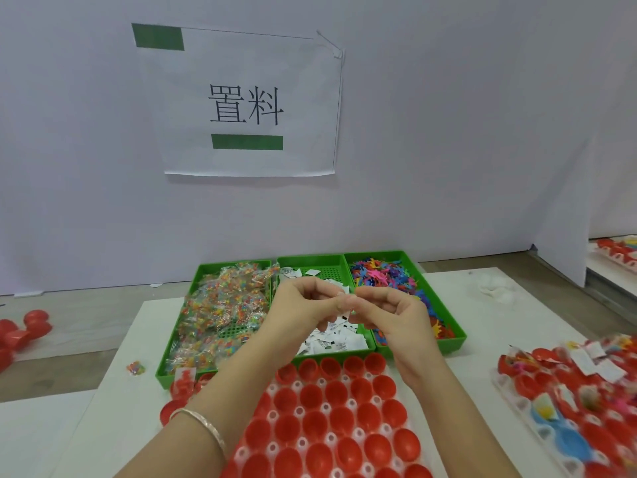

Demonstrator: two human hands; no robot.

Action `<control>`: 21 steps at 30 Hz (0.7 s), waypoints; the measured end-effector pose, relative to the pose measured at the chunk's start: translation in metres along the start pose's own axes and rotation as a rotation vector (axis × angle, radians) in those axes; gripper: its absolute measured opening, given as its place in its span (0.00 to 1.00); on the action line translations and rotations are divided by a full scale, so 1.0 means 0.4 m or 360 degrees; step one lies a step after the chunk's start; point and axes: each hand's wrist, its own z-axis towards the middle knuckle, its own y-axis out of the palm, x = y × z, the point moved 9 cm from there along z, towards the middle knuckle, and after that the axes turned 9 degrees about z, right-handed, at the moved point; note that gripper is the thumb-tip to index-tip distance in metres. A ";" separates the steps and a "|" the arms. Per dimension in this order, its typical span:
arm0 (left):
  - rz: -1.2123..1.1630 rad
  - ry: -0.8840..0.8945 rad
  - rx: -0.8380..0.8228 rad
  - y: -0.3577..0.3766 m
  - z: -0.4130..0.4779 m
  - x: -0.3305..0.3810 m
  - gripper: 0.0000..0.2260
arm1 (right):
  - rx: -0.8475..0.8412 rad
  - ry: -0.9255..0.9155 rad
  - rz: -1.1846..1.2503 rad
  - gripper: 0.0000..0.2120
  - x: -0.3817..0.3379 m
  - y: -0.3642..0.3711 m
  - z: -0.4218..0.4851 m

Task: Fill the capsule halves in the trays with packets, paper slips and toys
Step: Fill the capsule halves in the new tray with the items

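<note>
Pinching what looks like a slip [345, 303] between them, your left hand [303, 305] and right hand [389, 313] meet fingertip to fingertip above the middle bin [312, 260]; the slip is small and blurred, so that's a judgement. The empty red halves [312, 395] sit in the tray [272, 416] below the hands and nearer you, so the drop goes down and back. Both hands look equally near.

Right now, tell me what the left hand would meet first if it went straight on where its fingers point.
The right hand: the left hand aims straight at it, the two almost touching, though depth is unclear.
</note>
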 end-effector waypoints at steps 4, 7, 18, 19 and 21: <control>0.0069 0.0004 0.0123 0.005 -0.003 0.005 0.17 | -0.0105 0.0064 0.0235 0.17 0.001 0.021 -0.006; 0.0033 -0.0012 0.0199 -0.009 -0.002 0.003 0.18 | -0.0191 0.0107 0.0417 0.11 0.000 0.030 -0.007; -0.0169 -0.0042 0.0280 -0.044 -0.029 0.002 0.09 | 0.0240 -0.0255 -0.1174 0.10 -0.059 -0.164 0.050; -0.0168 -0.0052 0.0276 -0.046 -0.033 0.002 0.10 | 0.0240 -0.0125 -0.1515 0.11 -0.033 -0.193 0.057; -0.0171 -0.0069 0.0267 -0.045 -0.038 0.002 0.11 | 0.0103 0.0170 -0.2042 0.16 0.038 -0.230 0.064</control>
